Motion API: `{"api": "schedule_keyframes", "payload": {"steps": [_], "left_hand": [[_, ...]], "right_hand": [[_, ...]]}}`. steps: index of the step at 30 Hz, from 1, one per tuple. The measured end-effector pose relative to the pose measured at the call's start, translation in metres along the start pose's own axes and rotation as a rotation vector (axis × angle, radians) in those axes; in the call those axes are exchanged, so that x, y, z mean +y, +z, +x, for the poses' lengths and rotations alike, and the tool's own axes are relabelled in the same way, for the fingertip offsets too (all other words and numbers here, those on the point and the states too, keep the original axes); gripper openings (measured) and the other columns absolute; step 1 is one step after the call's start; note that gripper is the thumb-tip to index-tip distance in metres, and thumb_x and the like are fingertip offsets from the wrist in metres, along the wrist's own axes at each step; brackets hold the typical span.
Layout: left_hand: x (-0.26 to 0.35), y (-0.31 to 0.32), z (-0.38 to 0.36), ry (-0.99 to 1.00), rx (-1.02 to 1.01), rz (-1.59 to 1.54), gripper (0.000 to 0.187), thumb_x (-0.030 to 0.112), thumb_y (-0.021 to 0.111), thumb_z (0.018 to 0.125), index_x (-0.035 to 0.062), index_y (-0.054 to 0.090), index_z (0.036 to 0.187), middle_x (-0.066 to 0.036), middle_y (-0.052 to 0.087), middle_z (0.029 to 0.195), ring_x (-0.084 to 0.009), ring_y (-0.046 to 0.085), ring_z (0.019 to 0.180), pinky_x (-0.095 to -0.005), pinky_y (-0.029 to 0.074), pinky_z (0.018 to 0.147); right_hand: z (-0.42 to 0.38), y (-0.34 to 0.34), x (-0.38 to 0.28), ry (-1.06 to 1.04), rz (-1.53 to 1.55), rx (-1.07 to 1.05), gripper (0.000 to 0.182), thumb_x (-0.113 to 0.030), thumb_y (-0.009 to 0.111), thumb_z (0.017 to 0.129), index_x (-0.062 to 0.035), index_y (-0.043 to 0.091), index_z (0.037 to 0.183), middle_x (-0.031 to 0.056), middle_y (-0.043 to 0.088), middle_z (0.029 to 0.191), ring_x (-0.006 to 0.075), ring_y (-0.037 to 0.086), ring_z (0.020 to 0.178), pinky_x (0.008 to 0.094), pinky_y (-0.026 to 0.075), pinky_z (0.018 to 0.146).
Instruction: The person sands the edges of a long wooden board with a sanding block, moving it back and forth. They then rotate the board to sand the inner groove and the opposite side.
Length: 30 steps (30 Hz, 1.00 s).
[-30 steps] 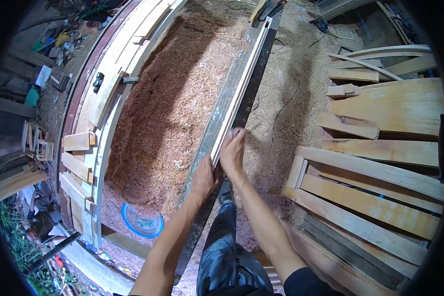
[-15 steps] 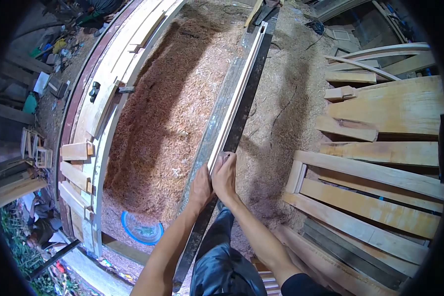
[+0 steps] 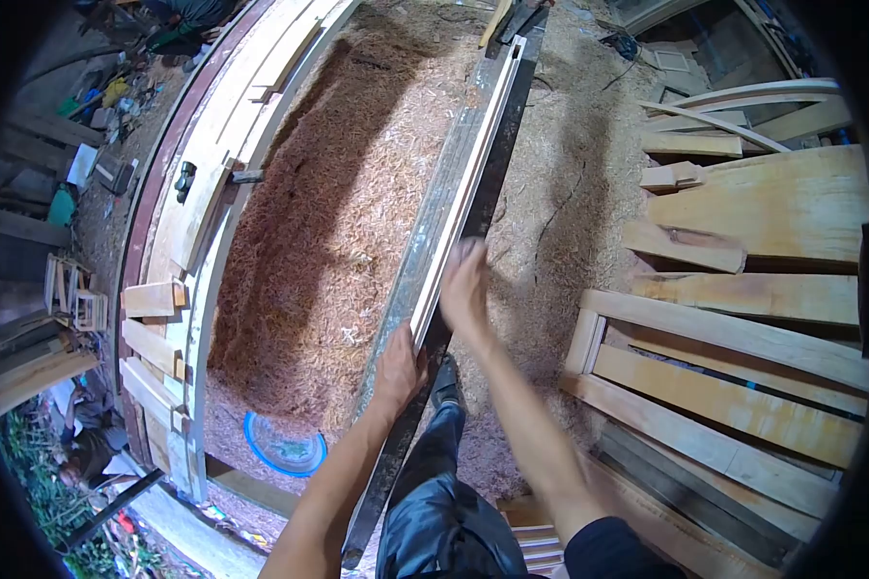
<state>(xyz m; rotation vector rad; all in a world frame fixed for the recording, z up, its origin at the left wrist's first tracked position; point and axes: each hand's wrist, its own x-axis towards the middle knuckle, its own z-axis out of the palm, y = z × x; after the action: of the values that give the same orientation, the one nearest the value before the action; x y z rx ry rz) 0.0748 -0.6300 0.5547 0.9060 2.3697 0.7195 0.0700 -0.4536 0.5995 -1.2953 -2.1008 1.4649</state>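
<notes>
A long pale wooden strip (image 3: 468, 179) lies along a dark metal rail (image 3: 425, 236) that runs from the far top down to my legs. My left hand (image 3: 398, 365) grips the near end of the strip. My right hand (image 3: 465, 286) rests on the strip's right edge a little farther up, fingers laid along it and blurred by motion. Thick sawdust (image 3: 328, 212) covers the ground on the left of the rail.
Wooden frames and planks (image 3: 734, 386) are stacked at the right. Curved boards and short blocks (image 3: 164, 289) lie along the left edge. A blue-rimmed basin (image 3: 285, 449) sits in the sawdust near my left arm. Another person crouches at bottom left (image 3: 82, 444).
My right hand has slid away from me up the strip, after pulling back beside the left hand half a second ago. The left hand has stayed at the strip's near end.
</notes>
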Motion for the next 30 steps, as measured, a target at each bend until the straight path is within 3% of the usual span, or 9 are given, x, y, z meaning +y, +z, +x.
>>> {"api": "schedule_keyframes", "payload": {"steps": [5,8,11,17,20,21,25,28,30], "left_hand": [[0.003,-0.007,0.005,-0.037,-0.053,-0.071,0.069,0.013,0.068,0.077,-0.0002,0.035,0.136,-0.023,0.051,0.122,-0.0411,0.051,0.114,-0.0490,0.048,0.090],[0.001,-0.004,-0.001,0.002,-0.031,0.009,0.067,0.009,0.064,0.078,-0.0016,0.034,0.136,-0.025,0.052,0.119,-0.0429,0.053,0.110,-0.0499,0.048,0.089],[-0.001,-0.001,0.003,-0.003,-0.009,-0.012,0.064,0.007,0.061,0.079,-0.0021,0.034,0.137,-0.025,0.054,0.116,-0.0436,0.054,0.107,-0.0502,0.048,0.089],[0.002,0.000,0.003,0.003,0.002,-0.037,0.059,0.008,0.060,0.082,-0.0021,0.036,0.136,-0.026,0.054,0.115,-0.0436,0.055,0.105,-0.0495,0.048,0.088],[0.001,-0.003,0.004,0.009,0.003,-0.019,0.057,0.011,0.061,0.085,-0.0034,0.037,0.135,-0.027,0.055,0.111,-0.0438,0.056,0.102,-0.0479,0.049,0.087],[0.001,-0.004,0.003,0.000,-0.008,-0.036,0.058,0.009,0.060,0.083,-0.0029,0.037,0.135,-0.027,0.055,0.114,-0.0436,0.055,0.104,-0.0483,0.049,0.088],[0.003,-0.003,0.005,-0.004,-0.011,-0.091,0.062,0.006,0.060,0.079,-0.0020,0.036,0.136,-0.026,0.053,0.121,-0.0435,0.054,0.109,-0.0485,0.049,0.090],[0.000,-0.003,0.004,-0.005,-0.028,-0.074,0.061,0.006,0.060,0.080,-0.0020,0.036,0.136,-0.026,0.053,0.121,-0.0437,0.053,0.110,-0.0483,0.048,0.091],[0.003,-0.004,0.003,0.005,-0.010,-0.074,0.060,0.006,0.060,0.081,-0.0019,0.037,0.136,-0.026,0.053,0.121,-0.0438,0.053,0.110,-0.0485,0.048,0.092]], "right_hand": [[-0.080,0.031,0.029,-0.114,-0.055,0.109,0.022,-0.015,0.038,0.101,0.0025,0.033,0.112,0.0285,0.052,0.099,0.0420,0.059,0.095,0.0514,0.046,0.079],[-0.030,0.018,0.010,0.015,0.023,0.111,0.020,-0.020,0.035,0.103,0.0001,0.036,0.105,0.0209,0.052,0.090,0.0338,0.059,0.085,0.0486,0.047,0.073],[0.065,-0.003,-0.002,-0.081,-0.070,0.171,0.025,-0.021,0.029,0.104,0.0018,0.037,0.106,0.0144,0.047,0.089,0.0206,0.054,0.077,0.0307,0.050,0.063],[0.121,-0.030,-0.014,-0.019,-0.074,0.074,0.021,-0.023,0.029,0.104,-0.0024,0.035,0.105,0.0071,0.042,0.081,0.0143,0.046,0.067,0.0234,0.044,0.056],[0.040,-0.008,0.007,-0.021,-0.075,0.008,0.029,-0.029,0.027,0.105,-0.0015,0.037,0.110,0.0107,0.046,0.084,0.0183,0.050,0.073,0.0303,0.046,0.059],[0.005,-0.002,0.009,0.031,0.027,-0.026,0.029,-0.026,0.037,0.103,0.0013,0.034,0.111,0.0241,0.052,0.093,0.0330,0.059,0.084,0.0454,0.049,0.071],[-0.039,0.021,0.020,-0.130,-0.085,0.146,0.028,-0.020,0.040,0.102,0.0033,0.034,0.117,0.0279,0.052,0.098,0.0413,0.059,0.089,0.0507,0.047,0.074],[0.020,0.009,0.016,-0.051,-0.047,0.150,0.023,-0.025,0.031,0.104,-0.0026,0.036,0.105,0.0135,0.048,0.086,0.0205,0.054,0.077,0.0383,0.046,0.064],[0.090,-0.009,0.000,0.036,-0.009,0.110,0.021,-0.024,0.031,0.104,-0.0042,0.035,0.099,0.0092,0.045,0.080,0.0178,0.051,0.070,0.0317,0.045,0.060]]}}
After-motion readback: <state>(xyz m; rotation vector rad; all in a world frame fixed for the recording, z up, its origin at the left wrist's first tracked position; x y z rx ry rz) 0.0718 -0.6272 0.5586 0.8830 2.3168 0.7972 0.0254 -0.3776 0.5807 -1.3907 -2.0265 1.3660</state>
